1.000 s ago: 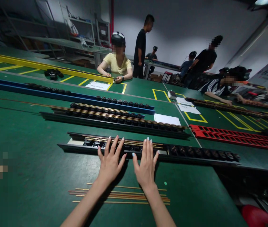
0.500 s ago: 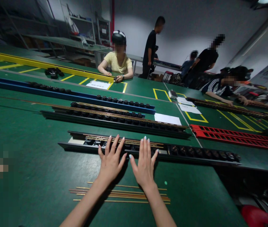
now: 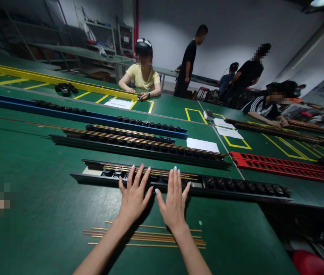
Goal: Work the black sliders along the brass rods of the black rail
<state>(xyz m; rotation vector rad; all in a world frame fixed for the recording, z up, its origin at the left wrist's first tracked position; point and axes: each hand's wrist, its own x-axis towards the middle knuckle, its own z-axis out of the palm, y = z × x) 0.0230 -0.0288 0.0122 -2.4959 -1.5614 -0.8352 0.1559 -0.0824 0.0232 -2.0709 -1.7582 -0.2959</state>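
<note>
My left hand lies palm down with fingers spread over the near side of a long black channel. Beside it, my right hand is stretched out flat, its fingertips over the same channel. Thin brass-coloured rods run lengthwise along the channel, under or just beyond my fingertips. Black blocks sit in a row inside the channel's right part. Several loose rods lie on the green table below my wrists, partly hidden by my forearms. Neither hand is wrapped around anything.
Farther back lie another black channel with rods, a blue channel and a yellow beam. Red slotted strips are at the right, beside the table edge. A co-worker in a yellow shirt sits across; others are behind.
Both my hands stay nearly still on the channel. In the background, the standing person in black has shifted slightly to the right, and the co-worker at right has moved their hands.
</note>
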